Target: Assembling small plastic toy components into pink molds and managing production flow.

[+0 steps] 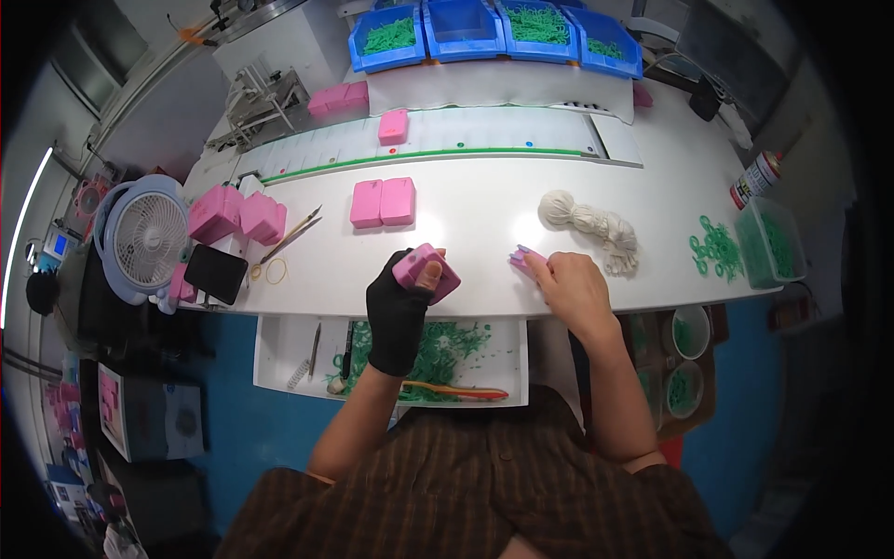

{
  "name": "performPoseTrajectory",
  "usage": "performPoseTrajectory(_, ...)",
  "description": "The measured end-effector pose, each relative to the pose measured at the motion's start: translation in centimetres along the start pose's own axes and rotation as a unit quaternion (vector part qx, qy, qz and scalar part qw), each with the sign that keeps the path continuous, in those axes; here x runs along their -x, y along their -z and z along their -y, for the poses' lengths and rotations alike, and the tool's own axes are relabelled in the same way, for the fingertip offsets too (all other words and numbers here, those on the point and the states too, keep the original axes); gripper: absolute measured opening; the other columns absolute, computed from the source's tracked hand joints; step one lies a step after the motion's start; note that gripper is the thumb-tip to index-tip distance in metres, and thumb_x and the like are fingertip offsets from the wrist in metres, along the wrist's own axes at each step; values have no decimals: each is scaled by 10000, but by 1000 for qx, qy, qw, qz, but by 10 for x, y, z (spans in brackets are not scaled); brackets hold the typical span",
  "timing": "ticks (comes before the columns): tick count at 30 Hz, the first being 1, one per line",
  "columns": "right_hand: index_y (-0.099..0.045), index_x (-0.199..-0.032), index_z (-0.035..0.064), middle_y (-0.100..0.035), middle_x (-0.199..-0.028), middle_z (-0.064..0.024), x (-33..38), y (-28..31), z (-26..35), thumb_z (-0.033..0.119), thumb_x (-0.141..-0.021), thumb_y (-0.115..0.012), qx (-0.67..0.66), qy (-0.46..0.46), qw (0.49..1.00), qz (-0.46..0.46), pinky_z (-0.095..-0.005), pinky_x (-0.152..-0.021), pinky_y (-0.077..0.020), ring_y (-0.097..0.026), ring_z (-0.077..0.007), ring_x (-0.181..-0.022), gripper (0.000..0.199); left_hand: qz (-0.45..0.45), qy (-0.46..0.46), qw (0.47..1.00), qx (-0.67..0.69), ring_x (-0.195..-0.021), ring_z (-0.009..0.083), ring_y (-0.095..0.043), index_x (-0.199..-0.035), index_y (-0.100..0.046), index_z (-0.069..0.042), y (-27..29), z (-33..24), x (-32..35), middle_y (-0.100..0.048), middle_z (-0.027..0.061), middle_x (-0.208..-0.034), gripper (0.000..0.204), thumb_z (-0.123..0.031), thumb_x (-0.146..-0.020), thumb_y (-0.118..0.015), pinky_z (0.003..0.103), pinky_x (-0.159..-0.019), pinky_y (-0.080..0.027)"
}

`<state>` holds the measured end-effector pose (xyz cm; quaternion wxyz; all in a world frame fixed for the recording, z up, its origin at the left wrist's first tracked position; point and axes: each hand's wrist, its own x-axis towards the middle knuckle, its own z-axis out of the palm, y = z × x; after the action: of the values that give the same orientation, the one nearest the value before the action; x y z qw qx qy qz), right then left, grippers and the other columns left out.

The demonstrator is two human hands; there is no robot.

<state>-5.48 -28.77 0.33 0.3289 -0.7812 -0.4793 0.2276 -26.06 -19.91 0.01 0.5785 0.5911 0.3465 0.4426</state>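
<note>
My left hand (397,312), in a black fingerless glove, is closed around a pink block (445,281) above the table's front edge, the thumb pressed on its face. To its right, my bare right hand (575,291) pinches a small pink piece (529,263) with bluish prong-like tips. That piece is apart from the block; its exact kind is too small to tell. Beyond my left hand, a pair of pink blocks (383,202) lies side by side on the white tabletop (484,210). One more pink block (393,128) rests on a pale, green-edged strip farther back.
A bundle of off-white cord (596,228) and a translucent tub of green pieces (771,244) are at the right. Stacked pink blocks (216,212) and a fan (147,240) stand left. Blue bins (466,47) line the back. Below hangs an open drawer (289,359) holding green pieces.
</note>
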Motion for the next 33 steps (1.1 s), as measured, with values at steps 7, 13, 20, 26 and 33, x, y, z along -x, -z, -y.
performPoseTrajectory(7,-519,-1134,-56,-644,-963,-168,42,-38,38,371,-918,-595,-405,44,912,43,-327,-771,-520,-642,-214,-900,484,9,-268,928,-259,-810,233,-564,-957,-666,-38,-20,0,7,-534,81,-849,284,-88,-694,-761,332,-694,-471)
performPoseTrajectory(13,-410,-1249,-55,-566,-1152,-144,42,-57,45,339,-921,-600,-684,-108,707,145,-311,-850,-509,-589,-184,-1041,547,4,-260,918,-299,-835,226,-563,-1065,-691,-127,-22,4,14,-528,74,-899,455,-41,-622,-747,323,-684,-490)
performPoseTrajectory(20,-417,-1238,-62,-567,-1149,-140,42,-55,36,217,-883,-666,-612,-83,787,0,-304,-865,-503,-579,-182,-1053,516,194,-218,935,-203,-997,212,-593,-1147,-565,-6,-13,-12,9,-581,117,-1056,476,-16,-703,-738,309,-844,-488)
performPoseTrajectory(26,-479,-1218,-68,-590,-1146,-155,41,-63,32,163,-877,-670,-544,16,838,-31,-302,-847,-514,-578,-188,-1070,454,139,-42,986,-87,-903,162,-623,-1082,-564,34,-14,-9,16,-624,105,-1001,348,-46,-785,-726,288,-804,-521)
performPoseTrajectory(33,-589,-1170,-45,-661,-1041,-113,43,-65,31,199,-905,-636,-452,18,890,-59,-263,-742,-537,-632,-144,-907,363,86,8,991,-103,-801,159,-675,-1202,-488,21,-21,-15,21,-687,113,-878,448,-52,-810,-692,274,-709,-541)
